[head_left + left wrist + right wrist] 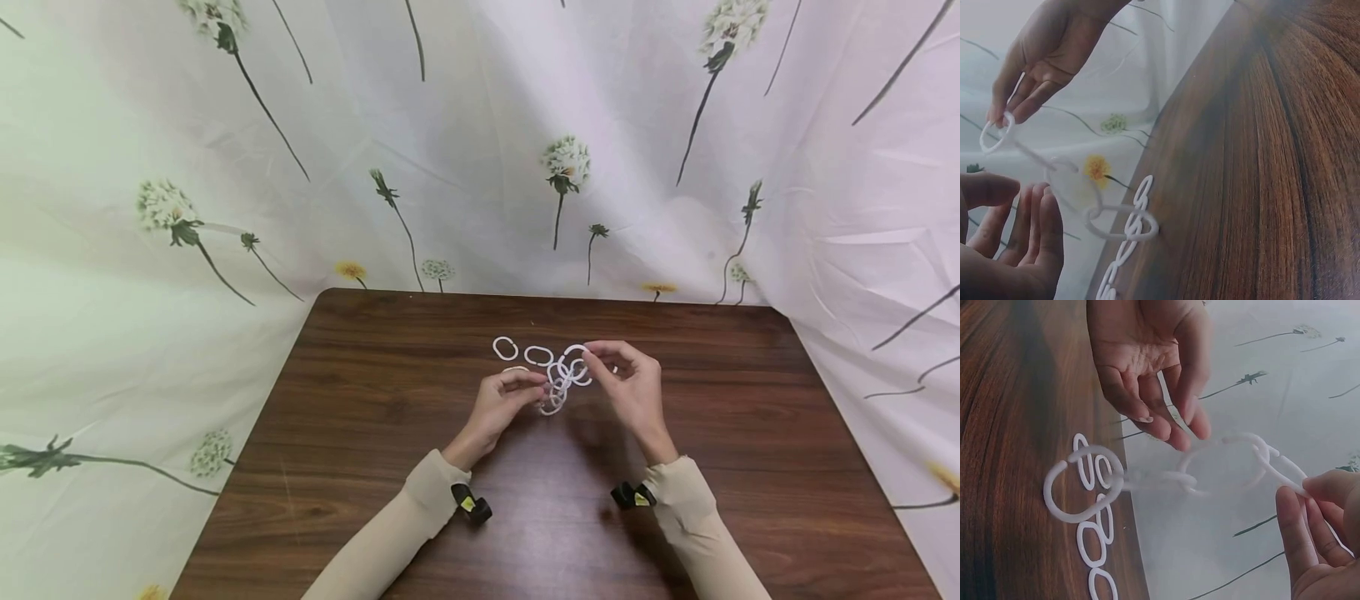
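A chain of white plastic rings (564, 377) hangs between the person's two hands above the middle of the dark wooden desk (375, 433). The right hand (632, 385) pinches the ring at the chain's raised end between thumb and fingers (1294, 534), which are closed together on it. From there the chain's long axis runs down and across toward the left hand (504, 402), and its lower end droops to the desk, where the last big ring (1082, 490) stands on edge against the wood. In the head view the chain reads as a short slanted line, high on the right and low on the left.

The left hand is beside the middle links, its fingers (1175, 425) relaxed and slightly spread; whether they actually touch the chain cannot be told from any view.

Loose white rings (521, 352) lie flat on the desk just beyond the hands, some separate and some linked in a short row. A pale curtain with dandelion print (225, 167) surrounds the desk on three sides.
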`<state>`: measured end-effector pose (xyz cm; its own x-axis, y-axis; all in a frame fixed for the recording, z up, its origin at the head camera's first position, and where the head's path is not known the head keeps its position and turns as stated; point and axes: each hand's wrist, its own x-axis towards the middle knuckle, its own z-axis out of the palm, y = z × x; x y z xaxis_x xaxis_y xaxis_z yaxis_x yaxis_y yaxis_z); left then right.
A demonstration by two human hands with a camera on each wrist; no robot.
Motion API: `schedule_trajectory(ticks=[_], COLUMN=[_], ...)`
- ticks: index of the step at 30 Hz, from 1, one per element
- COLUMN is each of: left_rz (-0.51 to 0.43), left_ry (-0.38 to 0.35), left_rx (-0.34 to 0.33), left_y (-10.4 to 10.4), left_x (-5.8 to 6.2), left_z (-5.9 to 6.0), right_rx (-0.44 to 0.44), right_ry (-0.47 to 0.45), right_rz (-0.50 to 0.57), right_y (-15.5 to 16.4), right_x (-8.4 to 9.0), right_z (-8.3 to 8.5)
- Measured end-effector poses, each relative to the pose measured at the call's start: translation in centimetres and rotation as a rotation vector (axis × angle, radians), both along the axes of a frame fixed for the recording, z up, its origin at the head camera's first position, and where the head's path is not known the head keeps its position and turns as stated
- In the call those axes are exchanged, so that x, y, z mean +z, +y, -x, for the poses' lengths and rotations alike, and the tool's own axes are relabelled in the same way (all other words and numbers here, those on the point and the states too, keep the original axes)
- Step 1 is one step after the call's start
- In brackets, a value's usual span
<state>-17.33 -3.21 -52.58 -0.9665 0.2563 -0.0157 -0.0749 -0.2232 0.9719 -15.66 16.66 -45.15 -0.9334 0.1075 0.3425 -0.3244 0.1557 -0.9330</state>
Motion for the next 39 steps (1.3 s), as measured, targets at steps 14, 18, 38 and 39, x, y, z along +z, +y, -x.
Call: schedule_trajectory(ticks=[14, 18, 38, 39], left_rz=[-0.077, -0.087, -0.133, -0.131], left_ry=[0.047, 0.055, 0.060, 0.062], left_rx=[-0.011, -0.016, -0.031, -0.030], left_y=[0.2, 0.3, 0.6, 0.7], left_x=[1.2, 1.3, 2.0, 2.0], left_z=[-0.2, -0.2, -0.7, -0.7], right_rx=[0.028, 0.036, 0.098, 0.102], right_ry=[-0.012, -0.012, 0.003, 0.002], right_rz=[0.023, 0.039, 0.089, 0.088], right_y=[0.1, 0.4, 0.2, 0.1], right_x=[-0.2, -1.3, -2.5, -2.6], right_z=[-0.6, -0.3, -0.4, -0.4])
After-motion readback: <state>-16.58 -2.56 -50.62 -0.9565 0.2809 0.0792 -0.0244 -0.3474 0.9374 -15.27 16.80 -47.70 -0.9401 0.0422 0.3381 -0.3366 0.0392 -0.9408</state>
